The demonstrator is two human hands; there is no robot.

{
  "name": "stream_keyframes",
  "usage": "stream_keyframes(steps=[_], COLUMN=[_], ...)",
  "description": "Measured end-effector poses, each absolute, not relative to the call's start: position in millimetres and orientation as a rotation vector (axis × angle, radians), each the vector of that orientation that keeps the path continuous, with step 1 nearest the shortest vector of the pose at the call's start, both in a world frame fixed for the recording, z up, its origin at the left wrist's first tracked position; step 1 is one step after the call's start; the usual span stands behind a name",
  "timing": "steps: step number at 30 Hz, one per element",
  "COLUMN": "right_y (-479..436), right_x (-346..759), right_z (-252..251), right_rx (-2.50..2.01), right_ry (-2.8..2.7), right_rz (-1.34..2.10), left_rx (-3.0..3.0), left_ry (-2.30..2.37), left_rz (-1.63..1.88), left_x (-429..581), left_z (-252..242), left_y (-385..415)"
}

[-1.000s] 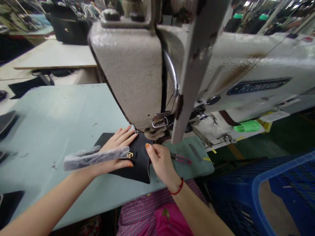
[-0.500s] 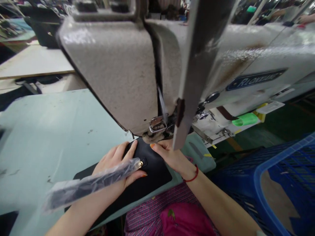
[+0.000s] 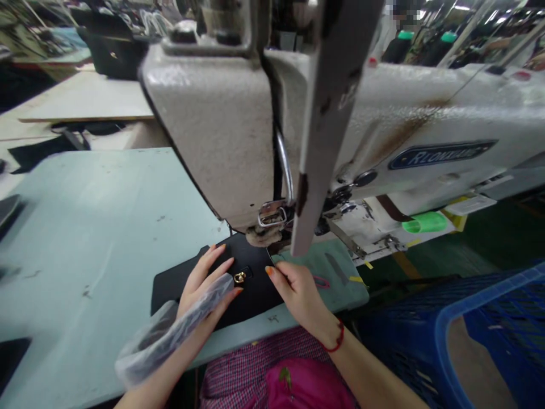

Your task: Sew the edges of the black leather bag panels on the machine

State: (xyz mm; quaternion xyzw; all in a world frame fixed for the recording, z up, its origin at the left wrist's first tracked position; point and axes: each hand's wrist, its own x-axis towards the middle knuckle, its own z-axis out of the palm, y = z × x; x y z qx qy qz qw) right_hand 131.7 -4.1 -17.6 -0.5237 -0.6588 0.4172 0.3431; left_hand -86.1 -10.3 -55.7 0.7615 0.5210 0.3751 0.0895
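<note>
A black leather-like panel [image 3: 258, 298] lies on the pale green table under the sewing machine head [image 3: 213, 130], its far edge close to the presser area. My left hand [image 3: 196, 284] rests on the panel with its fingers spread. Across that hand and wrist runs a strap wrapped in clear plastic [image 3: 183, 335], ending at a gold-coloured clasp [image 3: 239, 277] on the panel. My right hand [image 3: 300, 289] pinches the panel's right edge between thumb and fingers. The needle is hidden behind the machine parts.
A blue plastic basket [image 3: 447, 318] stands at the lower right. Pink scissors or a loop [image 3: 321, 282] lie right of my right hand. A green cup-like tube [image 3: 426, 222] sits on the machine bed. A grey metal bar [image 3: 323, 130] hangs in front of the machine.
The panel has turned, its left part swinging up and away from me. My right hand has shifted slightly down and right along its edge. The plastic-wrapped strap now curves over my left forearm.
</note>
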Motion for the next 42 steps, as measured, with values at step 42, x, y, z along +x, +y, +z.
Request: stream_keyframes(steps=[42], right_y=[-27], right_x=[128], right_z=[-44], right_rx=[-1.244], right_ry=[-1.322], right_rz=[1.453], left_rx=[2.805], left_ry=[1.181], left_rz=[0.7], left_x=[-125], left_z=[-15], left_y=[34])
